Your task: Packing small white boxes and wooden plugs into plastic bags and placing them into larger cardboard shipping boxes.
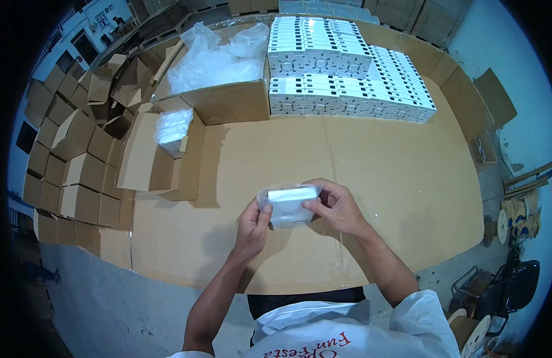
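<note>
Between my two hands, above the near middle of the cardboard-covered table (276, 161), is a small white box (288, 209) in a clear plastic bag. My left hand (252, 227) grips its left side, thumb on the front. My right hand (335, 206) pinches its right side, thumb pressed on the face and fingers behind. To the left stands an open cardboard carton (143, 155) with several bagged white items (172, 128) inside. Stacked rows of white boxes with dark square marks (347, 65) stand along the back of the table.
A large cardboard box (234, 102) at the back left holds crumpled clear plastic bags (219, 56). Many small brown cartons (85, 173) are piled along the left edge. A low cardboard wall (461, 86) borders the back right. A black chair (520, 286) stands on the floor at right.
</note>
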The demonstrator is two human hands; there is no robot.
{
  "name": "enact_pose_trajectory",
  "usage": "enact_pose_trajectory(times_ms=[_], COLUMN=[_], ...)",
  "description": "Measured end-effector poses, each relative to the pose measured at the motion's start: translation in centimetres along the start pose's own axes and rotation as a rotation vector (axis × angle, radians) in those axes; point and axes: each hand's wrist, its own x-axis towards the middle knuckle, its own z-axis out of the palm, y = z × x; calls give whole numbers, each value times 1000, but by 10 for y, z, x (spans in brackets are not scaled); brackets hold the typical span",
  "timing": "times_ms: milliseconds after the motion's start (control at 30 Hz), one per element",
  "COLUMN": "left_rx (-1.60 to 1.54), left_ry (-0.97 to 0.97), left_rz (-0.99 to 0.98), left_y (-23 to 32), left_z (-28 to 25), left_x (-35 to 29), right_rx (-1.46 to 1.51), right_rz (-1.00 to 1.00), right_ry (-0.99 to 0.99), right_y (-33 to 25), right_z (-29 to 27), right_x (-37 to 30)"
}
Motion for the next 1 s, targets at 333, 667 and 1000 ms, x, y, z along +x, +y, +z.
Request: enact_pose_trajectory(times_ms=[333, 667, 1000], left_rx=[65, 63, 15], left_ry=[-19, 44, -52], left_rz=[175, 261, 27], left_y=[21, 26, 10], left_z=[-2, -1, -10], left_x=[5, 12, -3], right_rx=[-149, -75, -197], right_rz=[-322, -303, -269], right_ry=[79, 132, -7], right_y=[-23, -20, -5], right_z=[9, 17, 6], right_x=[-3, 5, -1])
